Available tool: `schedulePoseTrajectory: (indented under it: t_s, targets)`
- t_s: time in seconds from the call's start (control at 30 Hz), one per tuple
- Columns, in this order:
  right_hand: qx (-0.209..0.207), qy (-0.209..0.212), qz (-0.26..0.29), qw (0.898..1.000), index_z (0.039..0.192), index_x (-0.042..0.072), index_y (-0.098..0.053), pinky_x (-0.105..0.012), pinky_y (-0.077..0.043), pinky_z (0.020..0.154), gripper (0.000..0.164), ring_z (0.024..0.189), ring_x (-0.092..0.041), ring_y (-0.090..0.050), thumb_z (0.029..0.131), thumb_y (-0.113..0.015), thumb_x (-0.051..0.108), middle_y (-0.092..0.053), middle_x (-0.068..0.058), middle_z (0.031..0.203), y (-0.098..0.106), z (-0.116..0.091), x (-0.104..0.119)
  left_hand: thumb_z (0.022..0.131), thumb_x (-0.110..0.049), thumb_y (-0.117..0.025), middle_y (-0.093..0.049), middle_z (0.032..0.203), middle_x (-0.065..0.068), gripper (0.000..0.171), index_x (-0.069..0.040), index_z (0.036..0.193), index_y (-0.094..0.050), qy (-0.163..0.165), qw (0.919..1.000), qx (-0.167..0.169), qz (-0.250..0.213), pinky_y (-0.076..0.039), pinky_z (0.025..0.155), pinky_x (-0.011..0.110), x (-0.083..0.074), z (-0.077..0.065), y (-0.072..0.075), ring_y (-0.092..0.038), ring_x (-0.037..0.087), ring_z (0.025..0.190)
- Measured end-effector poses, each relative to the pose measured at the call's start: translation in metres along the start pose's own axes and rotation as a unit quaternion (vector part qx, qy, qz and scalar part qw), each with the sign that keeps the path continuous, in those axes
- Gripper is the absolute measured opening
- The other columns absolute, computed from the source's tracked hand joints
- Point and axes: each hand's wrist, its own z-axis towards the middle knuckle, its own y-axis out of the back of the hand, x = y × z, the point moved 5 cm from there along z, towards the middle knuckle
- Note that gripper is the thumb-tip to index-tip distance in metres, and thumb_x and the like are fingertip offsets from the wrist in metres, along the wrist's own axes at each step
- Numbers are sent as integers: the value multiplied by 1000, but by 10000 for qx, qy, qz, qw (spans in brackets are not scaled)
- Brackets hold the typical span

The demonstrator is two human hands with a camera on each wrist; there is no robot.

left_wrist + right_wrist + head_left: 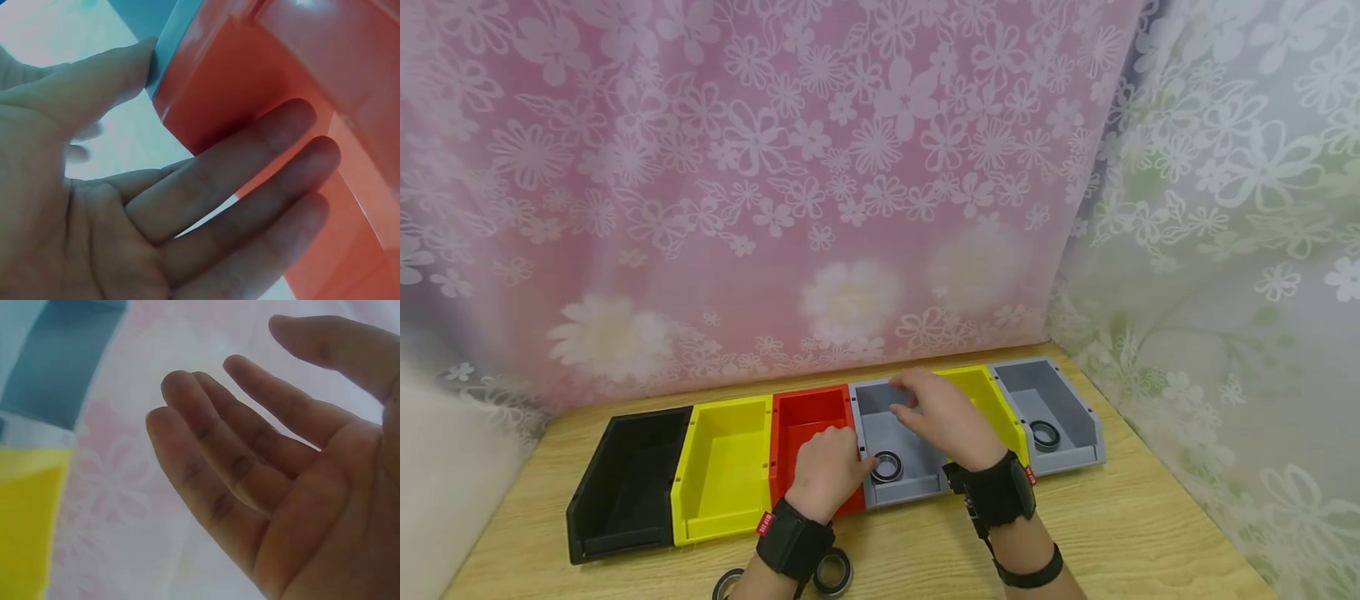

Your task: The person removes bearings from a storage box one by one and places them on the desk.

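My left hand (826, 471) is at the front of the red bin (801, 408). In the left wrist view its fingers (275, 134) extend loosely over the red plastic, and the thumb touches the grey bin's front edge (164, 59). Beside that thumb, a ball bearing (898, 468) lies in the middle grey bin (895, 496). My right hand (951, 421) hovers above the grey bin and the neighbouring yellow bin (992, 400). The right wrist view shows its fingers (200, 419) relaxed and spread, with nothing held.
Another bearing (1056, 437) lies in the right-end grey bin (1078, 454). Two bearings, one (847, 573) by the left wrist and one (721, 582) partly hidden, lie on the wooden table (1150, 525). Leftward stand a yellow bin (722, 450) and a black bin (632, 475). Floral curtains (820, 208) hang behind.
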Motion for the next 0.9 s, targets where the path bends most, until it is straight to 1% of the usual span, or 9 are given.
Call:
schedulePoseTrajectory:
  t_s: [0.1,0.17,0.3,0.4,0.57,0.63,0.77,0.83,0.9]
  targets:
    - [249,14,-95,9996,126,7,-70,-33,-56,79,35,87,-17,-62,94,-78,18,-69,-6,117,-17,7,-5,80,-28,-90,-40,50,1,39,-9,64,-60,-13,10000,12,-21,-38,42,26,0,-1,0,-42,16,42]
    - [442,-49,-108,9990,127,5,-69,-37,-57,83,37,90,-19,-64,94,-78,18,-69,-8,119,-28,10,-9,80,-27,-90,-39,49,1,40,-10,62,-59,-21,10000,14,-48,-36,42,25,-1,-1,0,-42,16,42]
    - [869,-259,-60,9959,129,1,-67,-45,-55,94,40,106,-28,-66,94,-78,18,-68,-14,124,-45,11,-17,80,-27,-91,-37,49,0,38,-8,64,-61,-47,10000,13,-86,-35,42,25,-2,-2,2,-40,16,41]
    - [1023,-308,-320,9938,127,-1,-68,-46,-54,95,40,110,-30,-65,92,-79,16,-68,-17,123,-55,13,-21,79,-27,-91,-39,49,1,36,-7,68,-63,-48,9999,18,-95,-37,42,25,-2,-2,2,-41,16,42]
    - [953,-378,-904,9906,123,-2,-70,-45,-57,89,38,103,-29,-67,90,-81,15,-71,-16,114,-65,17,-22,79,-27,-91,-42,51,1,36,-7,69,-63,-50,10000,-20,-46,-38,42,26,-1,-2,4,-43,16,44]
    - [1000,-431,-979,9892,121,-2,-71,-44,-58,85,37,95,-27,-67,89,-81,14,-72,-14,110,-69,18,-21,80,-27,-91,-43,51,1,35,-7,69,-64,-52,10000,-22,-42,-38,43,26,0,-1,4,-43,16,44]
    - [1141,-487,-1152,9856,120,0,-72,-42,-58,80,33,83,-22,-63,89,-80,12,-73,-13,106,-77,16,-21,80,-26,-90,-43,52,1,34,-6,70,-65,-66,9999,18,-101,-39,43,26,0,-1,4,-44,16,45]
    - [1178,-487,-1250,9839,121,1,-72,-42,-58,80,34,82,-21,-62,89,-80,11,-73,-12,107,-81,15,-21,80,-26,-90,-43,52,1,34,-6,69,-65,-78,9999,41,-121,-39,44,26,0,-1,3,-44,16,45]
    - [1213,-430,-1329,9827,118,3,-73,-40,-57,76,32,79,-20,-61,88,-81,11,-72,-10,100,-85,15,-21,80,-26,-91,-43,52,1,34,-6,70,-65,-116,9999,22,-110,-39,44,26,0,-1,3,-43,16,45]
